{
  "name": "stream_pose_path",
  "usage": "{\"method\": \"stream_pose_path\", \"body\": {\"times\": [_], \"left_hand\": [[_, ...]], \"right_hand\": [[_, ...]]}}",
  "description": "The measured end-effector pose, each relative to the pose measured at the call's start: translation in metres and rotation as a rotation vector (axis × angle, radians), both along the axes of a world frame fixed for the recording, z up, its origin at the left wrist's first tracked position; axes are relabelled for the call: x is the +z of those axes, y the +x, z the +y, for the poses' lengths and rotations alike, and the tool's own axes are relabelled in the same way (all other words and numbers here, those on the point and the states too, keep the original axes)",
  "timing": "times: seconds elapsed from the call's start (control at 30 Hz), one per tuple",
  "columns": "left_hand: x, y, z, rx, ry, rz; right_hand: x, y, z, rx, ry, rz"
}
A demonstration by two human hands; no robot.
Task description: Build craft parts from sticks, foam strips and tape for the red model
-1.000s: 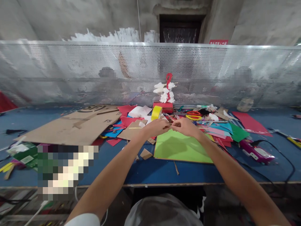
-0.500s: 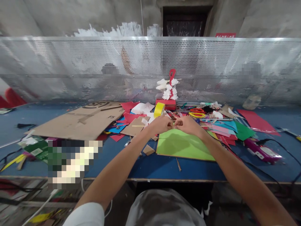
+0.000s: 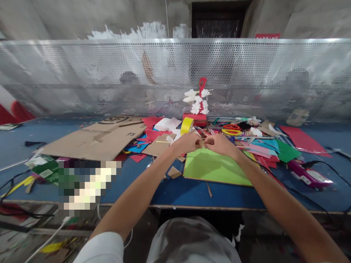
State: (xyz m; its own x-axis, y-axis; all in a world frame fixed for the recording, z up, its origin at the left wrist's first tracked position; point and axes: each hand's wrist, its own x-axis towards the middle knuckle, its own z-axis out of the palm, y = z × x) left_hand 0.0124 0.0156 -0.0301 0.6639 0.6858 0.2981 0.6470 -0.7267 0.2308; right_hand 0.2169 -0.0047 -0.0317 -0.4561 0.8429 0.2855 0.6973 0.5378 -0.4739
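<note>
My left hand [image 3: 191,142] and my right hand [image 3: 218,143] meet at the far edge of a lime-green sheet [image 3: 216,168], held above it. The fingers of both are curled into pinches, tip facing tip. Whatever lies between the fingertips is too small to make out. Just beyond my left hand stands a roll of yellow tape [image 3: 187,125]. Behind the roll rises a red paper stand [image 3: 202,95] on a red block, with white flower-like pieces [image 3: 196,106] attached to it.
A large cardboard sheet [image 3: 95,140] covers the left of the blue table [image 3: 175,195]. Coloured paper scraps and yellow-handled scissors [image 3: 231,132] crowd the middle. At the right lie a red sheet [image 3: 303,140] and a purple device [image 3: 309,175] with a cable. A perforated metal screen [image 3: 164,78] closes the back.
The fingertips have drawn slightly apart, with both hands still pinched above the green sheet. The whole view has shifted a little; the things on the table lie as before.
</note>
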Motion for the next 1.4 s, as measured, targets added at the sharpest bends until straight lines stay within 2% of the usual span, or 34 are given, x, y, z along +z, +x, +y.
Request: {"method": "stream_pose_path", "body": {"times": [0.37,0.57,0.7,0.9,1.13,1.4], "left_hand": [[0.0048,0.0025,-0.0013,0.044,-0.085,-0.061],[0.0063,0.0025,-0.0032,0.085,-0.140,-0.112],[0.0072,0.0020,-0.0048,0.100,-0.174,-0.100],[0.0034,-0.0004,-0.0010,0.112,-0.145,-0.091],[0.0042,-0.0012,0.0010,0.117,-0.121,-0.115],[0.0032,-0.0005,-0.0007,0.113,-0.097,-0.107]], "right_hand": [[-0.0098,0.0009,0.0066,0.005,-0.030,0.118],[-0.0049,0.0006,0.0041,0.070,-0.111,0.188],[-0.0028,0.0013,0.0029,0.075,-0.111,0.132],[-0.0046,-0.0004,0.0029,0.065,-0.047,0.071],[-0.0062,-0.0056,0.0030,0.015,-0.153,0.249],[-0.0050,-0.0056,0.0003,0.032,-0.124,0.303]]}}
